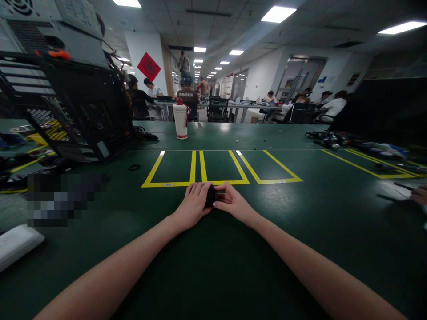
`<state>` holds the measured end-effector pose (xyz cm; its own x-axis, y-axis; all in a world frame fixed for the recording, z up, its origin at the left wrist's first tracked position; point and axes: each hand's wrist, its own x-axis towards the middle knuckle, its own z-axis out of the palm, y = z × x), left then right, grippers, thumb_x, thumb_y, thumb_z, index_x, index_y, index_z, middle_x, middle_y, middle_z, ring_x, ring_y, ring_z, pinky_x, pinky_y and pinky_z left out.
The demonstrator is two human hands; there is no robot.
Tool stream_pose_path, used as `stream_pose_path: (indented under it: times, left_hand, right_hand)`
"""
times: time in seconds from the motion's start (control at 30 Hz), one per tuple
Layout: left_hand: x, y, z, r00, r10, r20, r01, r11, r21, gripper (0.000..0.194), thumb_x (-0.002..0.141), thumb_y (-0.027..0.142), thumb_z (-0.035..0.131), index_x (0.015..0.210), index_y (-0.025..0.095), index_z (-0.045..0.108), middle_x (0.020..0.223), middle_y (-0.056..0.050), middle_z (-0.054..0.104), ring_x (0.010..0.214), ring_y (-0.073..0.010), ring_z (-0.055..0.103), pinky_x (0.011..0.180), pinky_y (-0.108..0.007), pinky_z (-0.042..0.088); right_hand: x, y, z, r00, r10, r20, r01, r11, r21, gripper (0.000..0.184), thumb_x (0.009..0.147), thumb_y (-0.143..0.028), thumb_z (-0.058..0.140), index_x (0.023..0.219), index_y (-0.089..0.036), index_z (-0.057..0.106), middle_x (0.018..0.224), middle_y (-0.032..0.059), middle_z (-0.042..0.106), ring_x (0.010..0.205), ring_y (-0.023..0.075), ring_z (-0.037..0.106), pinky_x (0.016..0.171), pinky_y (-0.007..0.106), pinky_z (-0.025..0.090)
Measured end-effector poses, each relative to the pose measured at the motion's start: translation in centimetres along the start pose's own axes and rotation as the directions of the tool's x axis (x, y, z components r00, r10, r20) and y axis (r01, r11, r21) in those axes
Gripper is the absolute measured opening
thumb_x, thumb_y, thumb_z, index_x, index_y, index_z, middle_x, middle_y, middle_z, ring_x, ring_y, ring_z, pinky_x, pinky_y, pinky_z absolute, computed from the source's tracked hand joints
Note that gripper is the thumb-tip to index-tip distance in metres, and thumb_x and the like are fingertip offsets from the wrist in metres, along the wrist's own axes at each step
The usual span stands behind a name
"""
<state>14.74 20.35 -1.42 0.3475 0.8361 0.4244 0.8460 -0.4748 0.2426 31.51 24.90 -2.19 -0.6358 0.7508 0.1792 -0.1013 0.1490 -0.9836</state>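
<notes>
Both my hands meet at the middle of the green table (233, 249), just in front of the yellow taped boxes (203, 166). Between them sits a small black object (210, 196), too dark and hidden for me to name. My left hand (194, 202) curls its fingers over the object's left side. My right hand (231, 202) pinches its right side with thumb and fingers. Both forearms stretch in from the near edge.
An open black computer case (80, 106) stands at the left with cables around it. A white bottle with a red cap (180, 119) stands behind the taped boxes. Cables and parts (328, 138) lie at the right. Another person's hand (420, 195) shows at the right edge. People sit at far tables.
</notes>
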Motion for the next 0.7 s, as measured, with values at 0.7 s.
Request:
stream_pose_path:
  times: [0.7]
  left_hand:
    - [0.07,-0.18,0.31,1.0,0.004,-0.005,-0.004,1.0,0.012,0.055,0.074,0.022,0.055,0.121,0.017,0.026,0.116,-0.01,0.043,0.109,-0.0244,0.041,0.096,-0.043,0.029]
  right_hand:
    - [0.07,-0.07,0.5,0.998,-0.024,-0.057,0.022,0.999,-0.04,0.023,0.072,-0.021,0.06,0.093,-0.023,0.05,0.099,0.0016,0.054,0.1,0.0174,0.053,0.088,0.037,0.045]
